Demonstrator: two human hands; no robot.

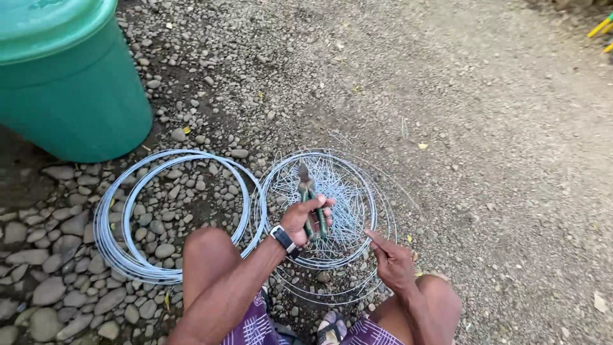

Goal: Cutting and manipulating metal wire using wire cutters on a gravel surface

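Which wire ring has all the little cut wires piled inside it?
The wire coil on the right, under the left hand holding the pliers. The coil on the left, beside the green bin, has only stones inside.

Left hand [304, 217] bare, no glove, no rings visible. Wristwatch [283, 239] on left wrist: dark rectangular face, black strap. Right hand [393, 262] bare, wrist bare. Both forearms uncovered, no sleeves in view. Knees bare. Shorts [255, 324]: purple fabric with white line pattern, showing on both thighs at bottom edge. Sandal [331, 327] on one foot between legs, light patterned straps; detail too small to tell.
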